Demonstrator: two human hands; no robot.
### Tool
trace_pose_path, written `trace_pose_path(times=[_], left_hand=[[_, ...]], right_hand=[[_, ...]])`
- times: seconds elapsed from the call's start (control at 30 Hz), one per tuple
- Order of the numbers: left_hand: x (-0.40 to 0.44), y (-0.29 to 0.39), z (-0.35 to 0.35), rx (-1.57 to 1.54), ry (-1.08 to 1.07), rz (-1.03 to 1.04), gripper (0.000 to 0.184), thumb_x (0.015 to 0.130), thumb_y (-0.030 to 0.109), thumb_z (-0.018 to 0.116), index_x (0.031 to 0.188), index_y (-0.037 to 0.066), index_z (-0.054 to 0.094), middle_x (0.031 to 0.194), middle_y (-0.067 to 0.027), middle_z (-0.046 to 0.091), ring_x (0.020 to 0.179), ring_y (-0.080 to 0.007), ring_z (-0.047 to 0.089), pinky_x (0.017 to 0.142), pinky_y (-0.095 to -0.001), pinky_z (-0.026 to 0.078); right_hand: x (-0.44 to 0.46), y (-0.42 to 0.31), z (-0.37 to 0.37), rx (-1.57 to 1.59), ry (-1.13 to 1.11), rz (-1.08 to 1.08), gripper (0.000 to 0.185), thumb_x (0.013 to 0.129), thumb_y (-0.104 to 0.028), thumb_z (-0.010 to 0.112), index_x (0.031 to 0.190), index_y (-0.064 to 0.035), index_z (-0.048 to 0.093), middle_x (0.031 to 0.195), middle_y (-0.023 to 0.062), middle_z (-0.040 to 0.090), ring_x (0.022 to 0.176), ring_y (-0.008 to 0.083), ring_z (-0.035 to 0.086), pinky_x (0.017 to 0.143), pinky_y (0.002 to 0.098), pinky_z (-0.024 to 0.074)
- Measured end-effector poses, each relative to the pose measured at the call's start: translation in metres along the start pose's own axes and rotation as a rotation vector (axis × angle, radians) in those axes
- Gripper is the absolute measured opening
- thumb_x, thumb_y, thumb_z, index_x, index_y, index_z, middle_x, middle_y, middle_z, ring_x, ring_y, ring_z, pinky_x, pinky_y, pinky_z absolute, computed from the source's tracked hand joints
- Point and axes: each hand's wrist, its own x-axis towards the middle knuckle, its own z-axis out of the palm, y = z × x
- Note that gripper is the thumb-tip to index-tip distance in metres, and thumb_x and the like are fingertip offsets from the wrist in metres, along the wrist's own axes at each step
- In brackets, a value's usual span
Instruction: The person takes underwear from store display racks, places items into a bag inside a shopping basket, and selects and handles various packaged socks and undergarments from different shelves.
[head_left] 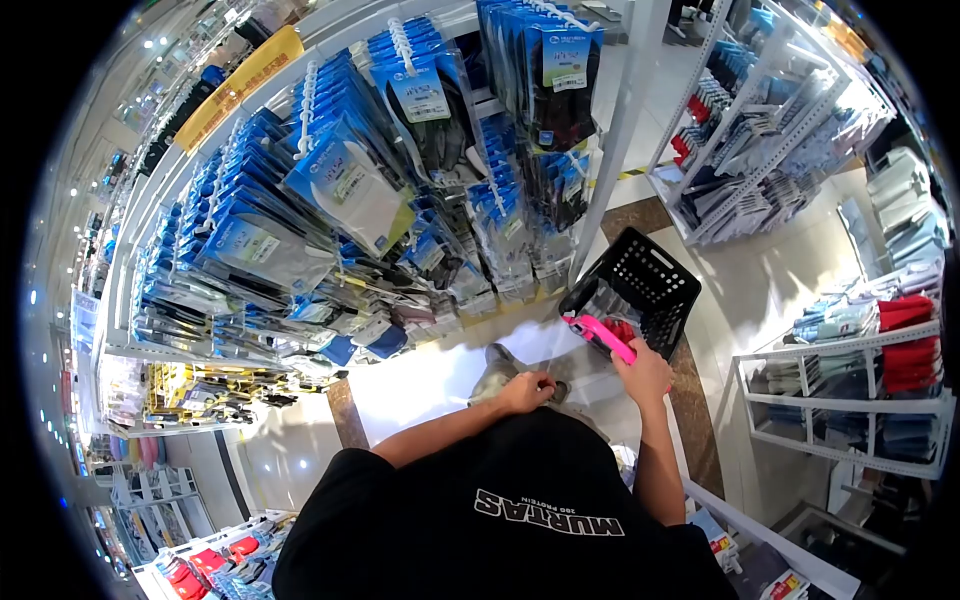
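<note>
My right hand (643,372) is closed round the bright pink handle (606,336) of a black shopping basket (655,285). The basket hangs tilted in front of me, its perforated side facing up. Inside it lie something red (622,330) and some clear packaging, partly hidden by the handle. My left hand (528,391) is in front of my body with its fingers curled in, and nothing shows in it. Ahead and to the left, blue-topped packets (352,190) hang in dense rows on a rack, apart from both hands.
White rack posts (612,130) stand just beyond the basket. To the right are a shelf unit of hanging packs (770,140) and a low white rack with red and blue folded goods (908,345). Tiled floor (400,395) runs between the displays. More goods (205,565) are behind me.
</note>
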Motion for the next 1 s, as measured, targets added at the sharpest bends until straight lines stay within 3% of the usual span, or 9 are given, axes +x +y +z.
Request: trace_pose_path(times=[0.37, 0.47, 0.57, 0.63, 0.7, 0.73, 0.77, 0.87, 1.0], left_hand=[[0.0, 0.003, -0.001, -0.006, 0.045, 0.011, 0.027, 0.09, 0.027, 0.062, 0.103, 0.005, 0.07, 0.092, -0.0158, 0.072, 0.084, -0.0313, 0.07, 0.076, -0.0413, 0.054], [-0.009, 0.07, -0.036, -0.064, 0.085, 0.042, 0.027, 0.093, 0.027, 0.062, 0.104, 0.004, 0.07, 0.084, -0.0147, 0.07, 0.072, -0.0247, 0.067, 0.07, -0.0379, 0.053], [-0.011, 0.14, -0.087, -0.079, 0.263, 0.318, 0.022, 0.09, 0.023, 0.069, 0.098, 0.002, 0.07, 0.088, -0.0111, 0.068, 0.077, -0.0189, 0.064, 0.07, -0.0321, 0.052], [-0.021, 0.201, -0.132, -0.127, 0.422, 0.701, 0.018, 0.082, 0.015, 0.076, 0.092, 0.001, 0.07, 0.086, -0.0085, 0.067, 0.074, -0.0163, 0.062, 0.066, -0.0302, 0.051], [-0.043, 0.255, -0.176, -0.019, 0.498, 0.993, 0.018, 0.08, 0.01, 0.075, 0.094, -0.001, 0.068, 0.089, -0.0122, 0.066, 0.082, -0.0201, 0.061, 0.072, -0.032, 0.048], [-0.049, 0.265, -0.187, 0.022, 0.644, 1.125, 0.029, 0.086, 0.021, 0.072, 0.1, -0.004, 0.066, 0.093, -0.0172, 0.065, 0.085, -0.0231, 0.06, 0.073, -0.033, 0.046], [-0.057, 0.283, -0.195, -0.045, 0.767, 1.231, 0.054, 0.091, 0.045, 0.066, 0.106, -0.006, 0.063, 0.098, -0.0207, 0.065, 0.087, -0.0261, 0.061, 0.075, -0.035, 0.049], [-0.083, 0.312, -0.209, -0.023, 0.806, 1.484, 0.053, 0.091, 0.044, 0.066, 0.106, -0.006, 0.063, 0.099, -0.0206, 0.065, 0.087, -0.0261, 0.061, 0.076, -0.035, 0.049], [-0.102, 0.329, -0.212, 0.032, 0.774, 1.64, 0.052, 0.091, 0.043, 0.066, 0.107, -0.006, 0.062, 0.099, -0.0204, 0.065, 0.088, -0.0261, 0.061, 0.077, -0.0351, 0.049]], right_hand=[[-0.001, -0.007, -0.005, -0.009, -0.006, 0.013, 0.031, 0.078, -0.041, 0.074, 0.093, -0.0152, 0.067, 0.077, 0.0157, 0.069, 0.075, 0.0387, 0.067, 0.067, 0.0499, 0.0504], [-0.001, -0.008, -0.006, -0.016, 0.004, -0.011, 0.028, 0.079, -0.039, 0.073, 0.092, -0.0147, 0.066, 0.076, 0.0159, 0.069, 0.075, 0.0385, 0.067, 0.067, 0.0506, 0.0502], [0.0, -0.007, -0.006, -0.06, -0.022, 0.002, 0.027, 0.08, -0.037, 0.073, 0.092, -0.0149, 0.065, 0.077, 0.0158, 0.069, 0.077, 0.0371, 0.068, 0.069, 0.0498, 0.0515], [0.0, 0.002, 0.004, -0.102, -0.032, 0.023, 0.028, 0.079, -0.038, 0.072, 0.094, -0.0161, 0.064, 0.076, 0.0143, 0.069, 0.076, 0.0362, 0.068, 0.066, 0.048, 0.0519], [-0.003, 0.01, 0.01, 0.028, 0.069, -0.108, 0.026, 0.081, -0.038, 0.07, 0.091, -0.015, 0.063, 0.075, 0.0148, 0.068, 0.073, 0.0368, 0.067, 0.063, 0.0497, 0.0496], [-0.003, 0.006, 0.005, 0.023, 0.037, -0.078, 0.027, 0.082, -0.039, 0.069, 0.092, -0.0146, 0.062, 0.076, 0.0154, 0.068, 0.073, 0.0371, 0.067, 0.063, 0.0504, 0.0492], [-0.002, 0.011, 0.009, -0.009, -0.004, -0.055, 0.028, 0.081, -0.04, 0.068, 0.094, -0.0149, 0.062, 0.077, 0.0149, 0.068, 0.074, 0.0367, 0.067, 0.065, 0.0502, 0.0498], [-0.001, 0.005, 0.004, -0.054, -0.052, 0.017, 0.033, 0.079, -0.04, 0.069, 0.1, -0.0155, 0.064, 0.08, 0.0131, 0.069, 0.077, 0.0356, 0.068, 0.067, 0.0488, 0.0518], [-0.002, 0.005, 0.006, -0.049, -0.05, 0.022, 0.032, 0.079, -0.039, 0.069, 0.1, -0.0151, 0.065, 0.08, 0.0128, 0.07, 0.076, 0.0348, 0.068, 0.067, 0.0477, 0.0523]])
